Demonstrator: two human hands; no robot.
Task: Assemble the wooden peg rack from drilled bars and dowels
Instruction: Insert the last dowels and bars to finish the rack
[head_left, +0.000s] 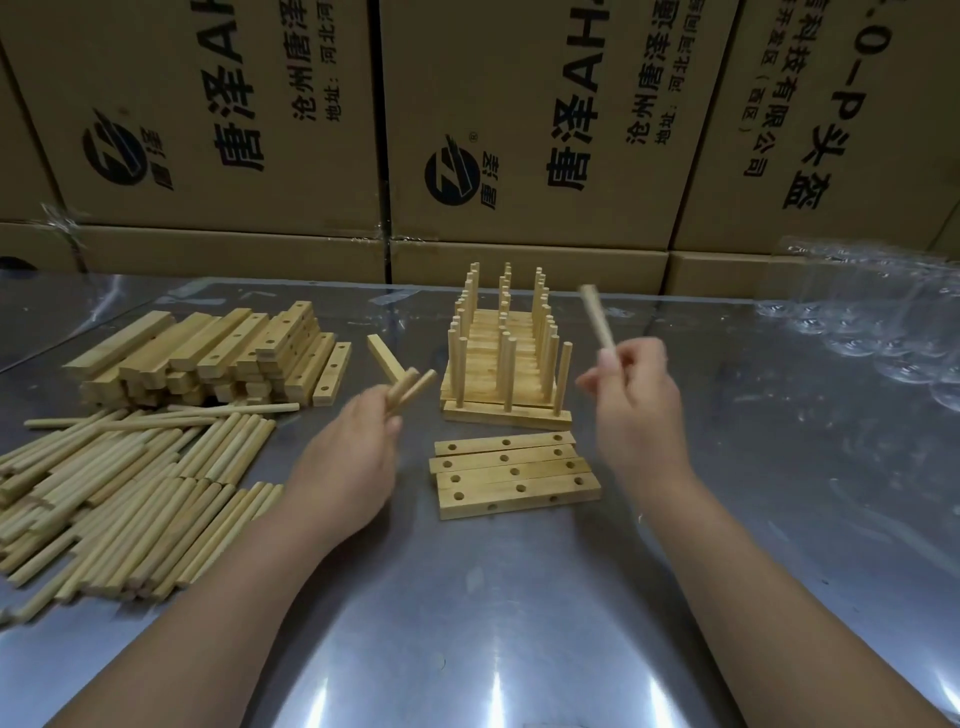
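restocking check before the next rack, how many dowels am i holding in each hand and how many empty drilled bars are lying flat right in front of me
dowels in the left hand: 2
dowel in the right hand: 1
empty drilled bars lying flat in front: 4
total: 7

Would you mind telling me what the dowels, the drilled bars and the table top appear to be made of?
The dowels and drilled bars look like pale, unvarnished wood: matte surface, faint grain, possibly bamboo. The table top seems to be bare sheet metal, likely stainless steel, given its grey sheen and streaked reflections.
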